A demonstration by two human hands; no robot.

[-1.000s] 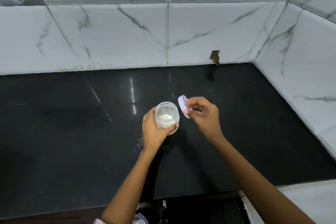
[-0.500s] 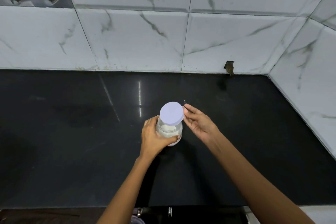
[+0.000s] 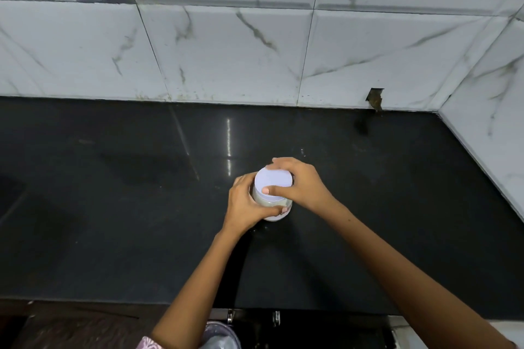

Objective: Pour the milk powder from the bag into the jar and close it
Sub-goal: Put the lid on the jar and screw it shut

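A small clear jar [image 3: 273,202] with white milk powder inside stands on the black countertop [image 3: 141,221] near the middle. A pale lilac lid [image 3: 273,178] sits on top of the jar. My left hand [image 3: 245,204] wraps around the jar's body from the left. My right hand [image 3: 300,183] grips the lid from the right, with fingers over its far edge and the thumb on its near edge. No bag is in view.
White marble-patterned tiles [image 3: 226,51] form the back wall and the right side wall [image 3: 487,110]. A small chipped hole [image 3: 375,99] marks the back wall's base. Cabinet handles [image 3: 276,317] show below the counter's front edge.
The lid went from my right hand beside the open jar onto the jar's mouth. My right hand now closes over the lid. The left hand kept hold of the jar.
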